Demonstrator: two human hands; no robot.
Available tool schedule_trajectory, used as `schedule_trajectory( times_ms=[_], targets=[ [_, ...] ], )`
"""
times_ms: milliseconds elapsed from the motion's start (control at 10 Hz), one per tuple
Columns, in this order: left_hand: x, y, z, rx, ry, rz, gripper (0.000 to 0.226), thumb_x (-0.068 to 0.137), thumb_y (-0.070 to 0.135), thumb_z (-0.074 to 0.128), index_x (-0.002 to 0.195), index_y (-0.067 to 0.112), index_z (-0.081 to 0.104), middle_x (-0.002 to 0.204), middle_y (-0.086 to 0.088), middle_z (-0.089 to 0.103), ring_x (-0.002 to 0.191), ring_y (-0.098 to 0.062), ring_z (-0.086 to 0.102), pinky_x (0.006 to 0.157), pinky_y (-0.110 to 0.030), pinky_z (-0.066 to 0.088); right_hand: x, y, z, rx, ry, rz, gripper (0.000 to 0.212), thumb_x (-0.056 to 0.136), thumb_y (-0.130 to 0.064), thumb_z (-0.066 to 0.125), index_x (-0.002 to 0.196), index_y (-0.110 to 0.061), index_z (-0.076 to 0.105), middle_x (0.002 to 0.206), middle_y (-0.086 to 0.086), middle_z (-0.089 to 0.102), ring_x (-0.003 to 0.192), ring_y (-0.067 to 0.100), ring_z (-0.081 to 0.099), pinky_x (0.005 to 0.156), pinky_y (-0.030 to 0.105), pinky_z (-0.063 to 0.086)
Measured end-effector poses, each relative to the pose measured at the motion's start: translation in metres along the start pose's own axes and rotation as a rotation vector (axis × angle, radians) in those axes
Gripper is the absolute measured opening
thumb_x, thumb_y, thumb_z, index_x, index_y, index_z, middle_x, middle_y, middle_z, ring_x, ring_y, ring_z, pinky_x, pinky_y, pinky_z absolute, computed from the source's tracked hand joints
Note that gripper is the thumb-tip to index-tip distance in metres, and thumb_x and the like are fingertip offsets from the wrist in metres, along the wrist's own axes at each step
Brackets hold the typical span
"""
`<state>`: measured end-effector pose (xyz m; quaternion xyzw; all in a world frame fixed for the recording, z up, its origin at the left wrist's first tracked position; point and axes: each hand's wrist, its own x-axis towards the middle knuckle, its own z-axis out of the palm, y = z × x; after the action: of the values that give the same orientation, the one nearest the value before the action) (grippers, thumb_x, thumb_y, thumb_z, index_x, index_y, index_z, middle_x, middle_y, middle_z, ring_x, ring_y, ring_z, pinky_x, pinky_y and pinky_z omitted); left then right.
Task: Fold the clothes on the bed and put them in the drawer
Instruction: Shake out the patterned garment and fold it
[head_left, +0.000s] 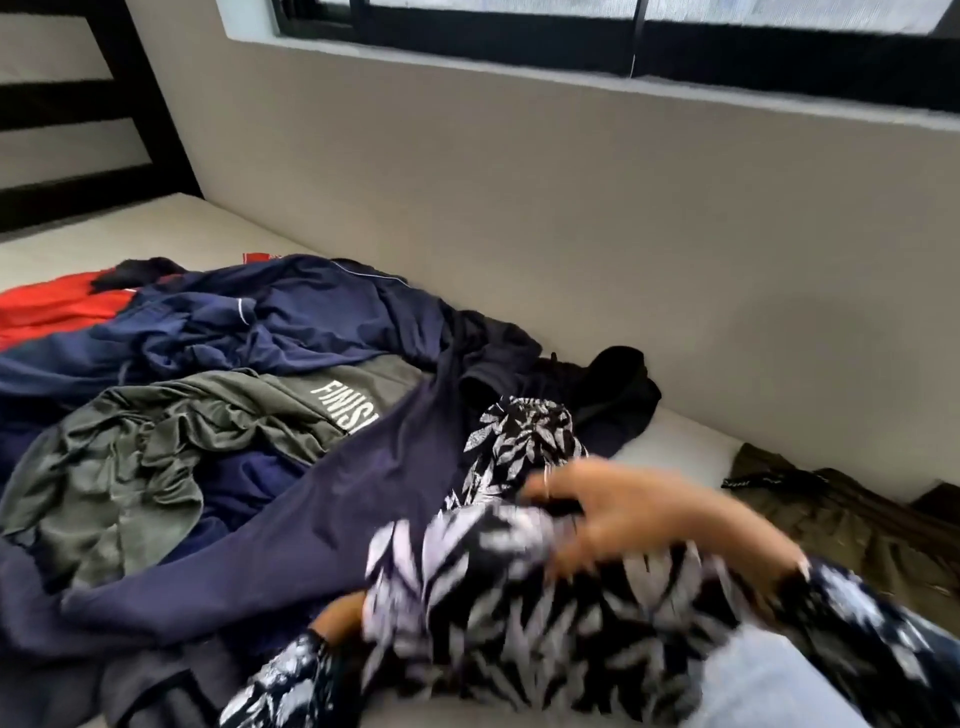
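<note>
Leaf-print garment (519, 597) lower centre — right hand (639, 514) gripping it, left hand (337, 616) mostly hidden, grip unclear; navy trousers (291, 525) risking dragging along.

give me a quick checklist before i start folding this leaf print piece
1. Right hand on the leaf print garment: ok, it rests on top, though blur hides whether the fingers grip.
2. Left hand has hold: cannot tell, mostly hidden under the fabric.
3. Garment free of the pile: not ok, its far end lies against the navy garment and a black garment.
4. Bare mattress to fold on: cannot tell, only a small patch shows.
5. Drawer ready: cannot tell, none in view.
</note>
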<state>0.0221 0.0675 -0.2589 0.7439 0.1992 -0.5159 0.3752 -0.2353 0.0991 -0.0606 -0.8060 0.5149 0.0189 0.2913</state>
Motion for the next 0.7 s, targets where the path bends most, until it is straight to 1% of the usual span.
schedule_trajectory(
  times_ms=[100, 200, 300, 400, 500, 600, 700],
  targets=[
    [-0.040, 0.000, 0.009, 0.615, -1.109, 0.180, 0.027, 0.091, 0.000, 0.047, 0.111, -0.003, 0.064, 0.101, -0.017, 0.070, 0.092, -0.026, 0.069, 0.084, -0.035, 0.054, 0.047, 0.062, -0.027, 0.013, 0.225, 0.158, 0.055, 0.076, -0.044, 0.070, 0.128, -0.030, 0.056, 0.123, -0.008, 0.062, 0.113, 0.010, 0.057, 0.098, 0.031, 0.046],
    [-0.030, 0.006, 0.021, 0.755, -1.197, 0.100, 0.049, 0.100, 0.042, 0.044, 0.138, 0.012, 0.051, 0.138, -0.013, 0.053, 0.128, -0.029, 0.050, 0.114, -0.044, 0.031, 0.068, 0.107, -0.002, -0.168, 0.146, 0.445, 0.080, 0.080, -0.051, 0.067, 0.147, -0.030, 0.030, 0.150, -0.001, 0.036, 0.135, 0.027, 0.038, 0.110, 0.049, 0.033],
    [-0.031, 0.004, 0.025, 0.802, -1.127, 0.097, 0.078, 0.088, 0.073, 0.035, 0.138, 0.016, 0.051, 0.142, -0.012, 0.050, 0.133, -0.029, 0.046, 0.116, -0.046, 0.028, 0.059, 0.099, 0.059, -0.216, 0.097, 0.507, 0.091, 0.089, -0.056, 0.054, 0.154, -0.029, -0.005, 0.162, 0.005, -0.005, 0.148, 0.032, 0.004, 0.118, 0.052, 0.013],
    [-0.030, 0.001, 0.023, 0.769, -1.057, 0.116, 0.084, 0.083, 0.077, 0.026, 0.132, 0.017, 0.057, 0.130, -0.011, 0.061, 0.120, -0.028, 0.058, 0.106, -0.044, 0.042, 0.037, 0.069, 0.100, -0.250, 0.213, 0.484, 0.074, 0.096, -0.060, 0.025, 0.151, -0.032, -0.015, 0.156, 0.002, -0.027, 0.146, 0.029, -0.018, 0.118, 0.053, -0.005],
    [-0.039, 0.005, 0.017, 0.729, -1.017, 0.236, 0.073, 0.086, 0.073, 0.023, 0.127, 0.023, 0.057, 0.123, -0.005, 0.066, 0.114, -0.024, 0.062, 0.101, -0.042, 0.047, 0.019, 0.040, 0.118, -0.120, 0.028, 0.362, 0.101, 0.059, -0.079, -0.005, 0.150, -0.036, -0.013, 0.153, -0.003, -0.029, 0.145, 0.027, -0.020, 0.114, 0.050, -0.014],
    [-0.056, -0.002, 0.002, 0.876, -0.880, 0.454, 0.070, 0.079, 0.076, 0.044, 0.116, 0.020, 0.064, 0.112, 0.004, 0.071, 0.110, -0.017, 0.062, 0.106, -0.040, 0.040, 0.001, 0.039, 0.122, -0.060, 0.073, 0.427, 0.095, 0.070, -0.083, 0.010, 0.152, -0.037, -0.002, 0.159, -0.003, -0.017, 0.148, 0.028, -0.006, 0.117, 0.051, -0.001],
    [-0.061, -0.004, -0.001, 1.072, -0.590, 0.842, 0.058, 0.072, 0.070, 0.063, 0.084, 0.014, 0.069, 0.087, 0.006, 0.069, 0.085, -0.013, 0.059, 0.078, -0.030, 0.046, 0.007, 0.069, 0.109, 0.051, 0.441, 0.680, 0.074, 0.093, -0.058, 0.043, 0.152, -0.020, 0.018, 0.157, 0.010, 0.020, 0.140, 0.034, 0.028, 0.112, 0.049, 0.028]
  ],
)
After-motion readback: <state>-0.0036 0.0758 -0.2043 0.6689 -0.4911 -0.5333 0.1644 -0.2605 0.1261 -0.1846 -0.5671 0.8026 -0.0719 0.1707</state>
